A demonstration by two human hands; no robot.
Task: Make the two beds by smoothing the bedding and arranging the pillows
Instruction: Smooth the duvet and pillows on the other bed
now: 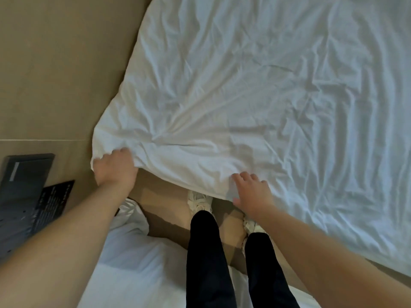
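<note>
The white duvet (244, 85) fills the centre and right of the frame, heavily creased, with one corner at centre left. The left hand (115, 167) has that corner bunched in its curled fingers. The right hand (253, 194) lies on the near edge, fingers spread. To smooth it well, I'd judge both hands should take the hem firmly and draw it taut toward the lower frame, so the creases fanning from the corner run out
</note>
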